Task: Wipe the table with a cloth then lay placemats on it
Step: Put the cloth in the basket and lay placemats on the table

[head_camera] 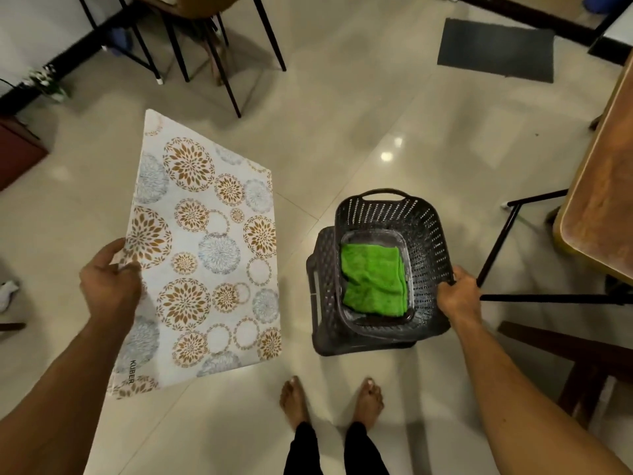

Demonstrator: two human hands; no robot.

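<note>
The dark perforated basket (pixel 432 234) sits on a dark plastic stool (pixel 321 289) on the floor. Inside it is a clear tray (pixel 371 235) holding a folded green cloth (pixel 373 279). The right hand (pixel 459 293) grips the basket's near rim. Left of the basket, the left hand (pixel 109 286) pinches the edge of a floral placemat (pixel 212 255), held in the air. The wooden surface (pixel 599 200) stands right of the basket.

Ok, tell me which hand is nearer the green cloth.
Right. The right hand grips the basket rim beside the green cloth; the left hand holds the placemat, well off to the cloth's left.
</note>
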